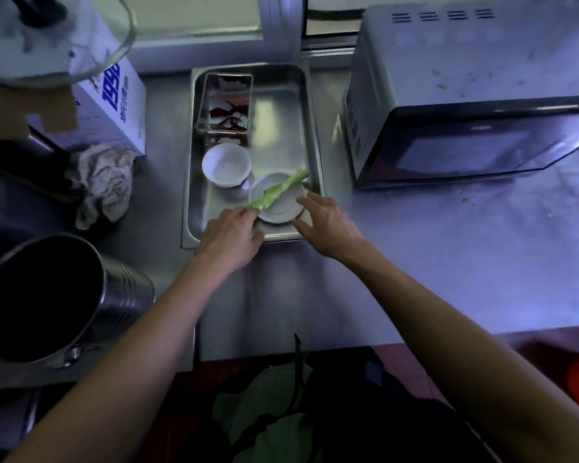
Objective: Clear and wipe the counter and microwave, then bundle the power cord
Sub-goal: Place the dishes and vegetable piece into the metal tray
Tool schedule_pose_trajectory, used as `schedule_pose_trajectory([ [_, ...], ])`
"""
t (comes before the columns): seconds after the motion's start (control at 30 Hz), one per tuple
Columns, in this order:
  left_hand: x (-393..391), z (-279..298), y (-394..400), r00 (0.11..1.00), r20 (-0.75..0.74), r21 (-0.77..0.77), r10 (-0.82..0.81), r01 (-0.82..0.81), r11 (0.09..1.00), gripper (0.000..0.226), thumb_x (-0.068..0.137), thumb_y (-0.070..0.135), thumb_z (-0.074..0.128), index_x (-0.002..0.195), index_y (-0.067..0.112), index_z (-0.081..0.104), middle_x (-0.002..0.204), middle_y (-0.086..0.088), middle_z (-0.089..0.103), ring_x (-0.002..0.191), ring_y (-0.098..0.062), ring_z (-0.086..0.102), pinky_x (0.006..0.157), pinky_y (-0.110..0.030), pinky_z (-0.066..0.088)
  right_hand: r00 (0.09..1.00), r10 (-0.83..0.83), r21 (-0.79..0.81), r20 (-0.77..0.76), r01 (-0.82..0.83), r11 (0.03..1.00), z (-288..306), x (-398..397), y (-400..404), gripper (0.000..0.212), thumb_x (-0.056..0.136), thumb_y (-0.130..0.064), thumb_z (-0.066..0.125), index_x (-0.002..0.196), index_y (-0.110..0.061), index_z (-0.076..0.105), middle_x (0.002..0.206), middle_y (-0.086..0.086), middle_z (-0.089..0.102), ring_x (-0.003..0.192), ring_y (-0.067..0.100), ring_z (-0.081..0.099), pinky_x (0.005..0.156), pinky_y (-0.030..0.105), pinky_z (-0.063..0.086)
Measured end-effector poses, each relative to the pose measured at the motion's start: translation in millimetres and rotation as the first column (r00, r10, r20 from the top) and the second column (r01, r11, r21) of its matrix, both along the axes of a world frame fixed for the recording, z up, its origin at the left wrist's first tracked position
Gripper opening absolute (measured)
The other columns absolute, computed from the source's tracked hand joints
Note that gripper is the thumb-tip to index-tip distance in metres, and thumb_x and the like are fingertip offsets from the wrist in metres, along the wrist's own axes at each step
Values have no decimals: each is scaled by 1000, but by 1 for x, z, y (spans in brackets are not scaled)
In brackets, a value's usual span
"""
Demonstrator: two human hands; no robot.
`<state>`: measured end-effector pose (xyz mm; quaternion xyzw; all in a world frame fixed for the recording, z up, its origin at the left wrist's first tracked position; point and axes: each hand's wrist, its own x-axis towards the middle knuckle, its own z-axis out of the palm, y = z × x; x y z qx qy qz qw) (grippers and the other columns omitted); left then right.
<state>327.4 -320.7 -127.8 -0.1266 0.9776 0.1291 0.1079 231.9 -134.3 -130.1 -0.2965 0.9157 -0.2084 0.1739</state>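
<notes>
A steel tray (310, 135) sits on the counter left of the microwave (465, 95). Inside it are a small steel box of dried red chillies (226, 111), a white bowl (226, 163) and a white plate (278, 208) with a green vegetable stalk (281, 190) lying across it. My left hand (231, 237) holds the stalk's near end at the tray's front edge. My right hand (325, 222) has its fingers and thumb around the plate's right rim. A crumpled grey cloth (102, 183) lies left of the tray. No power cord shows.
A large steel pot (47, 295) stands at the near left. A white box with blue print (114, 108) and a glass bowl (57, 35) sit at the back left. Green scraps dot the microwave top and the counter (448, 262) to the right.
</notes>
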Motion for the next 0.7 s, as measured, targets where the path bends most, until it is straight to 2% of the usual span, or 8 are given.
schedule_pose_trajectory([
  [0.13,26,9,8,998,-50,50,-46,48,998,46,94,38,56,136,21,52,138,-6,55,122,-33,51,93,-48,47,997,-71,51,-32,73,996,19,35,25,47,97,-39,55,138,-15,51,133,6,56,123,31,51,98,45,46],
  [0.47,55,20,59,958,-214,183,-188,229,956,35,92,33,62,123,17,62,122,-9,66,111,-34,59,89,-43,50,956,-284,141,-70,291,946,44,118,104,53,100,-43,52,147,-19,44,154,6,42,140,27,38,114,45,34],
  [0.6,54,29,85,940,-209,197,-269,310,930,45,93,35,58,135,20,57,124,-7,63,113,-31,58,92,-40,49,925,-367,121,-102,378,918,52,133,138,53,100,-43,52,147,-18,45,152,6,44,140,28,39,112,44,35],
  [0.7,48,34,105,925,-212,190,-316,356,915,48,94,38,56,139,20,54,133,-7,59,120,-30,55,97,-41,47,906,-409,106,-109,420,901,54,142,160,55,100,-44,51,148,-18,42,154,6,42,141,28,37,113,46,35],
])
